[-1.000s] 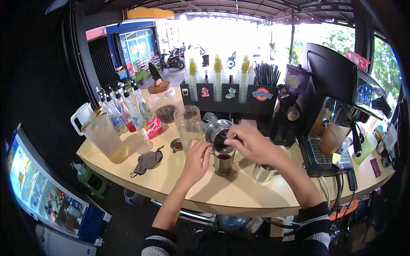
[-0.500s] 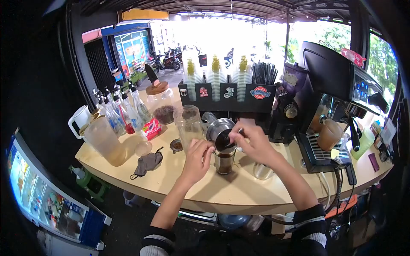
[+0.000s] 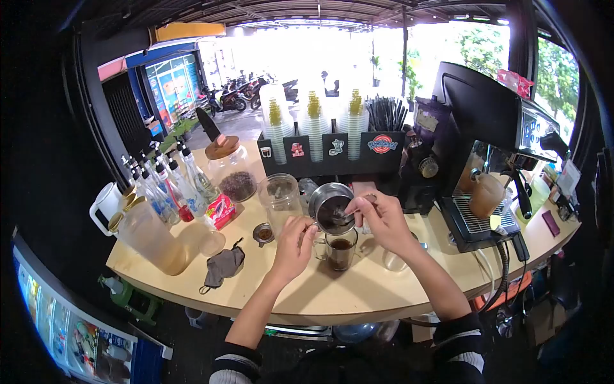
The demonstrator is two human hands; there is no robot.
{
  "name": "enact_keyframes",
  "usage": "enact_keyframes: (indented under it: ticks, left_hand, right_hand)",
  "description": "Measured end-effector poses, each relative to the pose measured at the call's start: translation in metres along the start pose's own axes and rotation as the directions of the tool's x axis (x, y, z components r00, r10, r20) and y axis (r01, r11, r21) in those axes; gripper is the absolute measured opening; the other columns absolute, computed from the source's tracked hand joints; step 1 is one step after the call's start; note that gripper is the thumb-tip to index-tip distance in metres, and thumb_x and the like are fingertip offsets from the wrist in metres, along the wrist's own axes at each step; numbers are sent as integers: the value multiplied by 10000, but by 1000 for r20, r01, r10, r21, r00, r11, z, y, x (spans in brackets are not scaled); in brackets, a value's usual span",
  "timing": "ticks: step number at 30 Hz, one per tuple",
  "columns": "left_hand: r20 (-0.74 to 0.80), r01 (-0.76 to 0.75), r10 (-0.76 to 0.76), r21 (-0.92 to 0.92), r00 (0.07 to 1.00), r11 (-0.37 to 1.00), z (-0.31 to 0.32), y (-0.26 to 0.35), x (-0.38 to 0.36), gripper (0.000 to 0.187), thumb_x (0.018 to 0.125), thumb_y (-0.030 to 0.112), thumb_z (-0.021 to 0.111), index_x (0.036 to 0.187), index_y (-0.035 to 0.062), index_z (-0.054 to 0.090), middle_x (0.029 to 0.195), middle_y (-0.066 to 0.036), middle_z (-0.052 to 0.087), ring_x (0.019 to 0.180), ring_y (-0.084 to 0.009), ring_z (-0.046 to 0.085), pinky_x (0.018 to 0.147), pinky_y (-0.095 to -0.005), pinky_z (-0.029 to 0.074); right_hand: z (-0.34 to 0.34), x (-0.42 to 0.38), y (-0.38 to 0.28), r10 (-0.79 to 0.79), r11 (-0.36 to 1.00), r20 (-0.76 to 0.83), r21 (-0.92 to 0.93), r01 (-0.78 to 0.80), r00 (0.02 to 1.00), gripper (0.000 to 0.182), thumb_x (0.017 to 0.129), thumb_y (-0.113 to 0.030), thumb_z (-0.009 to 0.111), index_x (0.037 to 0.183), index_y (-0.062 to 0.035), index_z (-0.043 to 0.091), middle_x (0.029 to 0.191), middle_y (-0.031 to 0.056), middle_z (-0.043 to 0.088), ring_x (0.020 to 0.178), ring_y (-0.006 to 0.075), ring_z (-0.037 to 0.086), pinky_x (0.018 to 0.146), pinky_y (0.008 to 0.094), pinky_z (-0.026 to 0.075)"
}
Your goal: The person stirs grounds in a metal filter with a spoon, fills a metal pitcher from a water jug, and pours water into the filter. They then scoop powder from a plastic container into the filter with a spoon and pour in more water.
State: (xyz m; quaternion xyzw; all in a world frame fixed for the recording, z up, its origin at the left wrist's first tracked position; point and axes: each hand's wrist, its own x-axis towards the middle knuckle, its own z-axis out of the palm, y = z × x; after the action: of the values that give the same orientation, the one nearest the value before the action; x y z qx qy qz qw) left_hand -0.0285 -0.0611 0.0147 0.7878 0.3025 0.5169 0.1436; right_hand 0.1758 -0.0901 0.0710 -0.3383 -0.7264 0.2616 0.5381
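A round metal cup (image 3: 319, 200), dark inside, is tilted with its mouth toward me. Below it stands a clear glass mug (image 3: 341, 257) with dark liquid in it. My left hand (image 3: 293, 248) is closed, its fingertips pinched at the cup's lower left edge; the exact grip is partly hidden. From the right, my right hand (image 3: 382, 224) pinches a spoon (image 3: 347, 216) whose lower end is inside the cup. Just behind my left hand stands a tall clear jar (image 3: 281, 198). A small round metal dish (image 3: 263, 234) with brown contents lies to the left.
A cup holder (image 3: 307, 157) with stacked plastic cups and black straws lines the counter's back. On the right sits an espresso machine (image 3: 480, 121). Pump bottles (image 3: 179, 189), a frosted pitcher (image 3: 150, 233) and a grey cloth mask (image 3: 224, 264) are on the left.
The metal cup's mouth has turned more toward me, and the glass mug shows more fully beneath it. My right hand has shifted slightly right and down. The view has also shifted.
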Motion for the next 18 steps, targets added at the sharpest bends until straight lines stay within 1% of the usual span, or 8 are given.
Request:
enact_keyframes:
  ticks: [3, 5, 10, 13, 14, 16, 17, 18]
  left_hand:
    - [13, 2, -1, -66, 1000, 998, -1, -6, 4, 101, 879, 71, 518, 884, -22, 556, 784, -125, 537, 754, -269, 475, 695, -351, 394]
    - [25, 2, 1, -100, 1000, 995, 0, -10, 6, 106, 882, 75, 517, 886, -25, 556, 787, -123, 538, 752, -265, 477, 693, -350, 396]
    - [75, 145, -135, -157, 988, 977, 1, -19, 7, 149, 918, 108, 501, 927, -26, 564, 802, -125, 557, 776, -243, 505, 730, -334, 410]
    - [104, 162, -138, -270, 985, 949, 5, -24, 9, 187, 944, 139, 483, 946, -28, 567, 801, -110, 561, 787, -197, 512, 739, -304, 408]
    - [109, 165, -140, -275, 984, 947, 6, -25, 9, 187, 944, 139, 483, 946, -28, 567, 801, -110, 561, 787, -197, 512, 739, -304, 408]
    - [173, 255, -201, -397, 964, 882, 7, -28, 10, 216, 961, 169, 470, 950, -21, 571, 817, -61, 572, 785, -127, 496, 742, -272, 400]
    - [176, 261, -206, -400, 963, 879, 6, -29, 9, 216, 961, 169, 470, 950, -21, 571, 817, -61, 572, 785, -127, 496, 742, -272, 400]
    - [198, 280, -214, -422, 957, 862, 5, -30, 10, 225, 967, 181, 465, 951, -15, 574, 828, -43, 573, 785, -103, 486, 739, -259, 396]
  right_hand:
    - [5, -7, -4, 28, 994, -16, 106, -26, 999, 221, 967, -136, 456, 870, 6, 594, 763, 46, 599, 645, 83, 548, 582, 230, 440]
    - [2, -12, -9, -21, 968, -163, 245, 61, 986, 202, 967, -138, 459, 904, 12, 579, 813, 63, 611, 670, 93, 555, 621, 240, 457]
    - [-29, -36, -7, -99, 941, -319, 278, 193, 942, 217, 977, -130, 404, 888, 30, 520, 895, 162, 596, 723, 162, 569, 691, 295, 485]
    - [-37, -56, -7, -119, 943, -424, 235, 236, 898, 198, 972, -134, 412, 887, 11, 517, 907, 155, 575, 727, 154, 557, 697, 293, 478]
    - [-37, -65, -5, -115, 945, -426, 231, 231, 897, 198, 972, -134, 412, 887, 11, 517, 907, 155, 575, 727, 154, 557, 697, 293, 478]
    - [-32, -83, 6, -50, 997, -432, 38, 74, 900, 165, 964, -110, 422, 899, 5, 522, 924, 144, 583, 745, 151, 559, 712, 291, 471]
    - [-26, -93, 13, -44, 997, -432, 37, 66, 901, 165, 964, -110, 422, 899, 5, 522, 924, 144, 583, 745, 151, 559, 712, 291, 471]
    - [-22, -104, 24, 58, 998, -361, 10, -59, 931, 154, 958, -97, 429, 903, 11, 524, 935, 144, 589, 781, 169, 572, 735, 299, 471]
